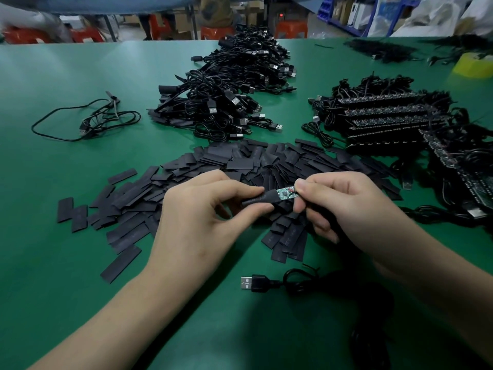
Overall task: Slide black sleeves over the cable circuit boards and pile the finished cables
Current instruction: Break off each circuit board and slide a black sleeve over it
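While a stray cable (88,121) lies apart at the far left of the green table (53,236), spare sleeves (128,209) are strewn within easy reach under both hands. The left hand (202,209) pinches a black sleeve (257,200) between thumb and forefinger, keeping its mouth in line to push rightward. Beyond it sits the pile of finished cables (232,89). The sleeve covers only the left end of the circuit board (285,193), its green face showing. The right hand (344,204) grips the board's other end, probably at the wire joint, which the fingers hide, bracing it against the push. Unsleeved boards (386,116) wait stacked at the right
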The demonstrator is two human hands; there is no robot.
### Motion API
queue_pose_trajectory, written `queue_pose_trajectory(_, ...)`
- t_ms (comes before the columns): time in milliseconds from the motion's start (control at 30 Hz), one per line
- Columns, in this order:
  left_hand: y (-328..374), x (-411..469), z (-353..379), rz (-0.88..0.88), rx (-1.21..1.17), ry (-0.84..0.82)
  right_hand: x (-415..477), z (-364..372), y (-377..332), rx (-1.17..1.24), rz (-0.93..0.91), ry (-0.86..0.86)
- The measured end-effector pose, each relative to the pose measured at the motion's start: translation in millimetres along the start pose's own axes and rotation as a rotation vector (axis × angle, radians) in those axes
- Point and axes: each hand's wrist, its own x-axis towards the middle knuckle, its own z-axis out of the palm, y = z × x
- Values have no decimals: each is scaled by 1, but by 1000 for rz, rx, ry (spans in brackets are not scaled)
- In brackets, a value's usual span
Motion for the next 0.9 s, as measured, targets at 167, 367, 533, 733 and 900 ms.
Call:
queue_pose_trajectory(167,0,2,0,8,-44,-59,1,-2,0,-1,2,-52)
queue_pose_trajectory(367,1,1,1,66,-33,-86,-1,1,2,-17,0,-116)
queue_pose_trajectory(533,1,0,1,89,-27,-100,-3,0,2,-40,-19,-137)
queue_pose_trajectory(733,3,0,1,94,-64,-51,-1,-2,-1,-17,-28,-181)
queue_pose_trajectory(900,6,-1,2,113,-57,-32,0,-7,-4,-34,-36,-209)
